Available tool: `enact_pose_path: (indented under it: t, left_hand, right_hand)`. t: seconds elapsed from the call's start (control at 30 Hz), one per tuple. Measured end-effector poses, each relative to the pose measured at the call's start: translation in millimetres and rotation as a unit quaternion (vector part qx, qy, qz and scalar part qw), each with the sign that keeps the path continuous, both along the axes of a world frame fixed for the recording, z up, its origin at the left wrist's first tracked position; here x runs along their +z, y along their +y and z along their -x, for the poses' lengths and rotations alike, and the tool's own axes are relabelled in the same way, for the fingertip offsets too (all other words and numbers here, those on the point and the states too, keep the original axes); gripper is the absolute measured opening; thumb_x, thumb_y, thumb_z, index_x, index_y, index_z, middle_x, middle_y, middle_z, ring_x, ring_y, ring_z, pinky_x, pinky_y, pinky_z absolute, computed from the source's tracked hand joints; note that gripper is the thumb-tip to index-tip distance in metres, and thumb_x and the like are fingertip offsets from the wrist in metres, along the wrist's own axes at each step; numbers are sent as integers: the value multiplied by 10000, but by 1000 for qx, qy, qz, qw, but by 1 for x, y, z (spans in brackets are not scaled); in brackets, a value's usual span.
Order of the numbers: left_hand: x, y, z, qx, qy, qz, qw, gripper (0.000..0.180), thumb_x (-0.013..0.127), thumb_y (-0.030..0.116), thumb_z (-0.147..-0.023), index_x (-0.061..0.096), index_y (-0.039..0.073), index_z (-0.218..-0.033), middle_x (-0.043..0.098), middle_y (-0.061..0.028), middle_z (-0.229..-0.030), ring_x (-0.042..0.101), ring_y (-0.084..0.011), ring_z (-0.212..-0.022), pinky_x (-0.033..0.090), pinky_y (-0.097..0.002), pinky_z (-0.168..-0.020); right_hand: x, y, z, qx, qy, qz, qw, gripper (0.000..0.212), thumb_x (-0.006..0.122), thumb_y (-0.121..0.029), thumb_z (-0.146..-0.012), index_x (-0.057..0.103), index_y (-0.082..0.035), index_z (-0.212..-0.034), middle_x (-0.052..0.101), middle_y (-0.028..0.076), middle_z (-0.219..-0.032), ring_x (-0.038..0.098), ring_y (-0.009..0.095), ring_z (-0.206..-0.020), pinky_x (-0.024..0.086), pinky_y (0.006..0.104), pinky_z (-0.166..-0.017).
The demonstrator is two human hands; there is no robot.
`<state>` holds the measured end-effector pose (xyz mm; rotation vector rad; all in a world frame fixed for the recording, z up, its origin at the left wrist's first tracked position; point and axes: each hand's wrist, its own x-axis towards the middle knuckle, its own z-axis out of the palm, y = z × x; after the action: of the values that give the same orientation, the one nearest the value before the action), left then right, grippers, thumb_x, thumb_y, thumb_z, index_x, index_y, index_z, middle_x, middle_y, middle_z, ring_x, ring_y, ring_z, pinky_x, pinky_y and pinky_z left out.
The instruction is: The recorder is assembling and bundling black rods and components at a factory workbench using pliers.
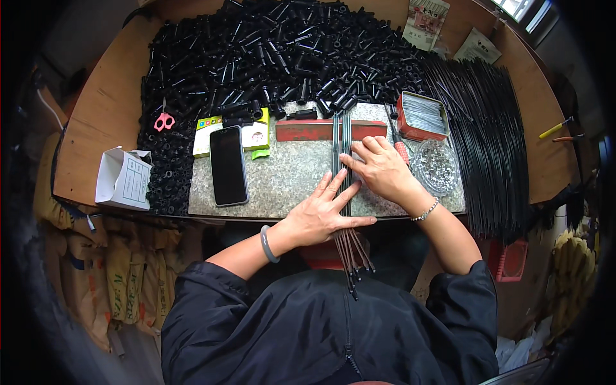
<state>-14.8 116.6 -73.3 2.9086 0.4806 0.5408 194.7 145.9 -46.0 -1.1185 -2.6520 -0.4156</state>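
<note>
A bundle of thin dark rods (343, 142) lies lengthwise before me, crossing a worn red bar (301, 131) and hanging over the table's near edge toward my lap. My left hand (321, 210) rests on the rods with its fingers spread, the thumb reaching across them near the edge. Farther up, my right hand (384, 170) is beside the bundle with its fingers bent, the foremost ones gripping at the rods. Its palm side is hidden. Beneath both hands is a speckled grey board (289, 186).
Black tubular parts (276, 58) are heaped at the back. Long black rods (491, 147) lie at right, by a red tin of thin pieces (423, 115), a red-handled screwdriver (401, 151) and a clear dish (435, 167). At left are a phone (229, 167), pink scissors (164, 120) and a white box (125, 179).
</note>
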Motion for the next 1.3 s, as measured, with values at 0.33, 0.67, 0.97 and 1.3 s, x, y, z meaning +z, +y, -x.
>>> enact_pose_path:
  t: [0.33, 0.67, 0.97, 1.3]
  left_hand:
    - [4, -2, -2, -7, 10, 9, 1000, 596, 576, 183, -793, 472, 442, -1319, 419, -198, -1320, 298, -505, -1306, 263, -595, -1076]
    - [0, -3, 1, 6, 14, 17, 1000, 625, 625, 214, -762, 464, 343, -1352, 343, -193, -1367, 237, -453, -1346, 226, -571, -1102]
    - [-16, -3, 4, 84, -96, 70, 989, 1160, 791, 344, -604, 102, -56, -1447, 179, -277, -1487, 161, -441, -1394, 136, -558, -1127]
    - [1, -2, -2, 69, 51, 25, 996, 826, 705, 427, -713, 385, 110, -1406, 332, -164, -1466, 258, -347, -1388, 227, -517, -1114]
  right_hand:
    - [12, 12, 39, -231, 157, 224, 934, 298, 623, -348, -824, 674, -55, -803, 650, 146, -692, 659, 335, -712, 523, 438, -644]
    - [7, 19, 41, -309, 330, 366, 813, 229, 646, -264, -806, 667, -36, -786, 663, 147, -730, 667, 285, -733, 516, 394, -676]
    - [28, -5, 24, -76, 657, 434, 612, 232, 375, -267, -1021, 435, -45, -989, 647, 96, -787, 546, 72, -480, 403, 168, -400]
    - [120, -35, 15, 0, 691, 203, 694, 132, 527, -91, -954, 571, 3, -1036, 640, 43, -763, 477, 19, -501, 384, 155, -450]
